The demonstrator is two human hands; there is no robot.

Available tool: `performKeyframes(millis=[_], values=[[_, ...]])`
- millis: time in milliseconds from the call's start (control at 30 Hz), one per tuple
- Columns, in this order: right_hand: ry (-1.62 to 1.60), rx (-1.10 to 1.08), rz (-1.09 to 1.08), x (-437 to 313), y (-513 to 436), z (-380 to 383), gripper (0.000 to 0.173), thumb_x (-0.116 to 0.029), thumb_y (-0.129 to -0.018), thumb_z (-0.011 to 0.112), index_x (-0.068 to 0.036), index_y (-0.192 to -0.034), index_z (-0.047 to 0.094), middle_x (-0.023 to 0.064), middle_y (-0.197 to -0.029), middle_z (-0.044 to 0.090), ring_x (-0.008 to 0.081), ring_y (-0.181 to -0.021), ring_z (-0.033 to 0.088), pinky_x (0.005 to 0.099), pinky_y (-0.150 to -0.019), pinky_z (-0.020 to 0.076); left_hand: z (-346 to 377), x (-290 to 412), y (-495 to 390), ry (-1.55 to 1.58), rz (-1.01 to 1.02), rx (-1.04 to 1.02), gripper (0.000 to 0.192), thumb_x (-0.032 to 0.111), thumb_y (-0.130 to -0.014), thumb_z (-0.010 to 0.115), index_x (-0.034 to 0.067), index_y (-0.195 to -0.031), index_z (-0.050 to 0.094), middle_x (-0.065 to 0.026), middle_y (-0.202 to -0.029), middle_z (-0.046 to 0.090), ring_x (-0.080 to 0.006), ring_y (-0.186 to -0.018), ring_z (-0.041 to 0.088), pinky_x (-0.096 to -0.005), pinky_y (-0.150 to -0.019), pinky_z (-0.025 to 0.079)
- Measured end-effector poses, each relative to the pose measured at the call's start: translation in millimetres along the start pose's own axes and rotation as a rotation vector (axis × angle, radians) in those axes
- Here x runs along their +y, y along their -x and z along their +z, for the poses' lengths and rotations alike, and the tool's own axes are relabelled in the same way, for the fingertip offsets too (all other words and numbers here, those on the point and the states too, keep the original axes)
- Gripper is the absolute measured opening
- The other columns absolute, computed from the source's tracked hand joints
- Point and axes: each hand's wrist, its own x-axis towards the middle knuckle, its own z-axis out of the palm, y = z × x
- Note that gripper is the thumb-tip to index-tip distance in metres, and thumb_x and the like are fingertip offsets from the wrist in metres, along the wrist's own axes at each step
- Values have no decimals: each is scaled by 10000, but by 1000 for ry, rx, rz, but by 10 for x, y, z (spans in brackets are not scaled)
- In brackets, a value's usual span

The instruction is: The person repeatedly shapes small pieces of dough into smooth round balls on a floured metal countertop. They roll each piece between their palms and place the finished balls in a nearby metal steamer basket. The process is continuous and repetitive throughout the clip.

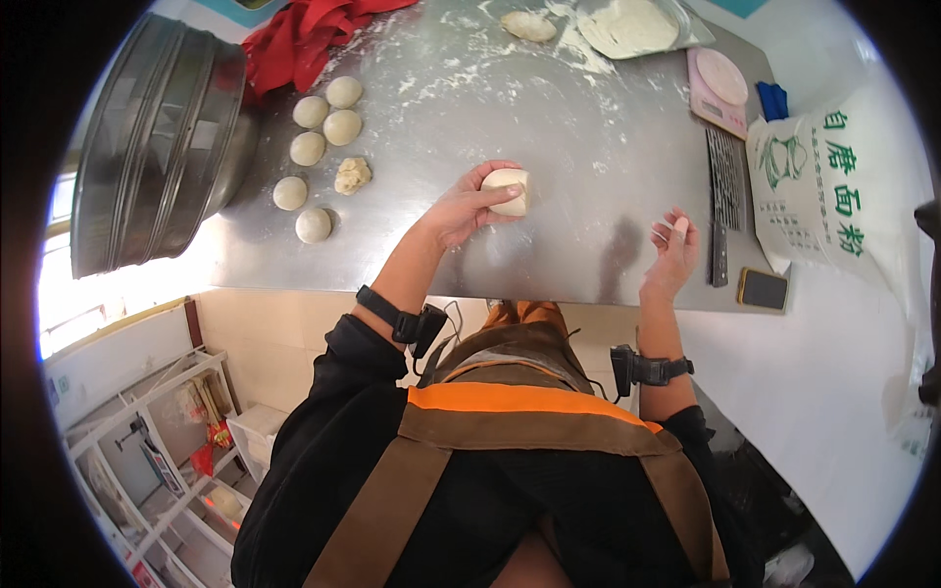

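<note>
My left hand (462,206) grips a pale, smooth piece of dough (506,178) over the middle of the steel worktable (559,250). The thumb lies across the dough, with the fingers around its far side. To the right, my right hand (672,251) is raised above the table near its front edge, loosely curled and holding nothing. It is nearest to a knife (719,253) with a black handle. Left of my left hand sit several round dough balls (342,127) and one rough, lumpy dough piece (353,176).
Stacked metal steamer tiers (158,147) stand at the left beside a red cloth (301,51). At the back are a flour container (632,29) and a floury dough piece (528,26). A pink scale (717,88), flour sack (816,184) and phone (762,289) line the right.
</note>
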Motion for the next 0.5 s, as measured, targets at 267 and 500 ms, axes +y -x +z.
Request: performKeyframes(millis=[267,500], values=[[273,-236,29,70,-560,69,294,-190,-949,608,-7,-1179,597,84,-1103,623,165,-912,616,276,-775,495,47,343,428,283,208,-170,668,12,-860,686,116,-1445,382,-111,-1313,531,-252,-1204,571,-395,-1004,524],[1403,-839,-318,50,-978,254,878,-204,-715,828,-140,-1469,381,205,-1536,294,407,-1418,263,479,-1129,324,-224,396,676,-44,98,268,621,3,-779,770,110,-1320,483,-61,-1152,563,-183,-1062,604,-332,-905,571]])
